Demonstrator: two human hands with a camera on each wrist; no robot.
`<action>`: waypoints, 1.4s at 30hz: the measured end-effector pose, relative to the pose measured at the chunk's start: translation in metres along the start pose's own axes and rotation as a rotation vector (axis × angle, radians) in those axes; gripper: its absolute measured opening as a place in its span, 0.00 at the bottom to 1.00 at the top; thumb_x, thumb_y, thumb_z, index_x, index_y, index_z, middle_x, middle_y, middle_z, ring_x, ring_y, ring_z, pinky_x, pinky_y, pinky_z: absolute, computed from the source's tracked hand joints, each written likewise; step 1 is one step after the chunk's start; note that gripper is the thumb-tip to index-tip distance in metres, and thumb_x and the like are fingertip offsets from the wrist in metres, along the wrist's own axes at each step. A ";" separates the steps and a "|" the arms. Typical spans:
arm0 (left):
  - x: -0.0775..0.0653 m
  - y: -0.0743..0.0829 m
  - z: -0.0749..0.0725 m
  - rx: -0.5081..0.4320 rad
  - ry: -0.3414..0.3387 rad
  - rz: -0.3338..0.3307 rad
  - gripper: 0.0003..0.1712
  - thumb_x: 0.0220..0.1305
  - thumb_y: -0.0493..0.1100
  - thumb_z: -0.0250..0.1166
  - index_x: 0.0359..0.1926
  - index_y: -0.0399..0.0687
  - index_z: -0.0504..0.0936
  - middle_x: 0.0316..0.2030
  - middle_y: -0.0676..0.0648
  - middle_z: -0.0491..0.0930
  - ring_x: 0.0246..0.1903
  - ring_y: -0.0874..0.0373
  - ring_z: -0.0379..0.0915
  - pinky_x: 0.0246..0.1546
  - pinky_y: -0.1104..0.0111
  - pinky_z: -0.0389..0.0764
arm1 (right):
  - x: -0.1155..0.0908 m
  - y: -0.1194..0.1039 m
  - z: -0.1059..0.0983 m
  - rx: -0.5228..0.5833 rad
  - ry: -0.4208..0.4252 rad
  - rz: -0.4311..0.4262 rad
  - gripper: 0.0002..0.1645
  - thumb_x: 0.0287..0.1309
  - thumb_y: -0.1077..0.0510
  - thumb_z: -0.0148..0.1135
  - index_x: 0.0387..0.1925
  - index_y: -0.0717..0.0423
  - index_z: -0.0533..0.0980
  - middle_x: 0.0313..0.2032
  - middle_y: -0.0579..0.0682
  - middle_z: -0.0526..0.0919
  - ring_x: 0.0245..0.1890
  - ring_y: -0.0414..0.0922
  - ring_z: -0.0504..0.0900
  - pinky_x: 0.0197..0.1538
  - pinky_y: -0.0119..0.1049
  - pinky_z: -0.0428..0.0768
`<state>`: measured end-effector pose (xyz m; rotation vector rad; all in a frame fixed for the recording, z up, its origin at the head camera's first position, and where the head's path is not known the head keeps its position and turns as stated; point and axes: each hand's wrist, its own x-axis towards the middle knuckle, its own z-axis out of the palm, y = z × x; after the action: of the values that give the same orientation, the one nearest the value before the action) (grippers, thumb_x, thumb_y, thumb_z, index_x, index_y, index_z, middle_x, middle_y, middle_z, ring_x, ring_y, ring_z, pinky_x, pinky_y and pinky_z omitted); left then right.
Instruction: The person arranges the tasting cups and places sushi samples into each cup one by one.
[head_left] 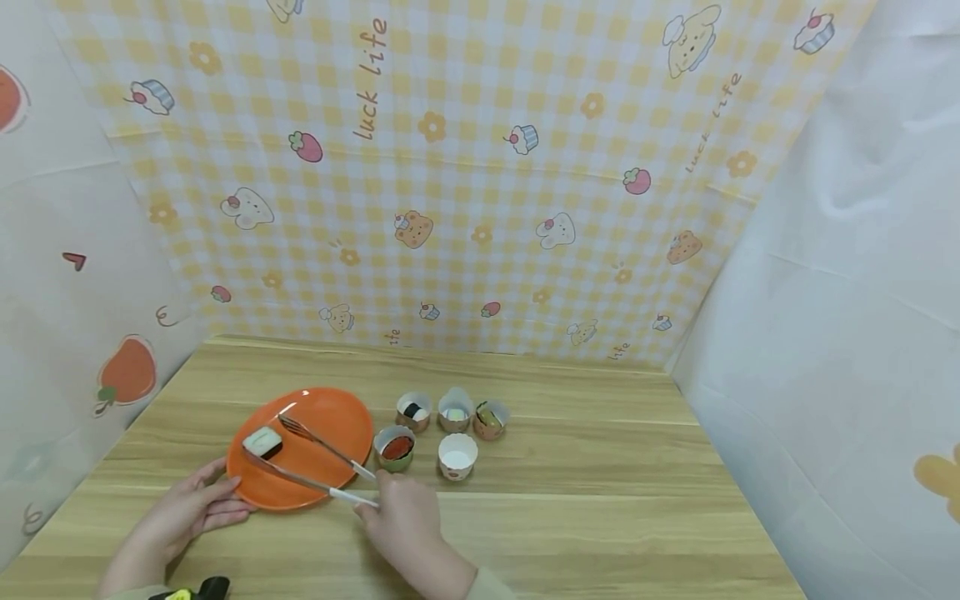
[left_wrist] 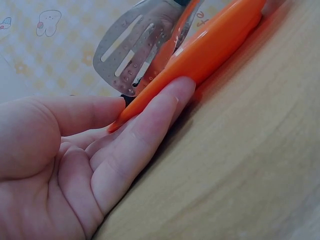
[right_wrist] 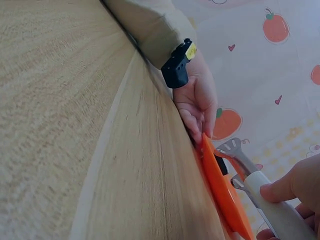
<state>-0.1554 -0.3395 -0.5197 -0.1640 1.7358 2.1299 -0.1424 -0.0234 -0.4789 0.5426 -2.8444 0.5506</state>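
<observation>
In the head view an orange plate [head_left: 330, 417] lies at the table's left, bearing one sushi piece [head_left: 262, 440] with a pale top and dark side. My left hand [head_left: 197, 504] pinches the plate's near-left rim, thumb above and fingers beneath, as the left wrist view shows. Metal tongs [head_left: 303, 479] with white handles are gripped by my right hand [head_left: 408, 517]. Their arms stand spread over the plate. One tip is right at the sushi's near edge, while the other lies apart on its far right side. A slotted tong head [left_wrist: 132, 50] shows close up in the left wrist view.
Right of the plate stand several small paper cups. Three form the back row, holding dark-banded sushi [head_left: 413, 411], a pale piece [head_left: 454, 414] and a greenish piece [head_left: 487, 417]. In front are a cup with a red-topped piece [head_left: 397, 448] and a white-lined cup [head_left: 457, 473].
</observation>
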 end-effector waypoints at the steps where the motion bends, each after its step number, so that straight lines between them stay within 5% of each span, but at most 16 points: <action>1: 0.000 0.000 0.000 0.002 0.000 0.001 0.47 0.74 0.37 0.49 0.69 0.35 0.19 0.37 0.42 0.82 0.38 0.48 0.83 0.45 0.57 0.82 | 0.000 0.000 0.001 -0.004 0.001 -0.001 0.26 0.50 0.42 0.71 0.46 0.54 0.82 0.19 0.39 0.74 0.17 0.33 0.65 0.17 0.24 0.64; 18: 0.002 -0.002 -0.003 0.020 -0.064 0.054 0.47 0.75 0.38 0.49 0.68 0.30 0.18 0.38 0.40 0.82 0.38 0.47 0.82 0.45 0.56 0.82 | 0.003 -0.002 0.008 0.010 -0.001 0.006 0.20 0.50 0.43 0.72 0.38 0.53 0.82 0.15 0.37 0.66 0.15 0.34 0.62 0.15 0.26 0.61; 25: 0.003 -0.003 -0.004 0.017 -0.042 0.036 0.47 0.75 0.38 0.49 0.68 0.32 0.19 0.37 0.40 0.82 0.38 0.47 0.82 0.45 0.56 0.82 | 0.005 -0.004 0.011 -0.014 -0.004 0.013 0.18 0.50 0.42 0.71 0.34 0.51 0.81 0.14 0.37 0.63 0.14 0.35 0.61 0.14 0.26 0.60; 42: 0.004 -0.004 -0.005 0.008 -0.060 0.028 0.46 0.75 0.37 0.48 0.68 0.32 0.18 0.38 0.40 0.82 0.39 0.47 0.82 0.46 0.57 0.82 | 0.008 -0.005 0.012 -0.025 0.005 -0.003 0.20 0.50 0.42 0.71 0.39 0.50 0.83 0.17 0.37 0.72 0.15 0.33 0.64 0.15 0.25 0.61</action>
<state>-0.1583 -0.3430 -0.5258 -0.0729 1.7217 2.1252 -0.1495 -0.0345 -0.4859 0.5402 -2.8414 0.5149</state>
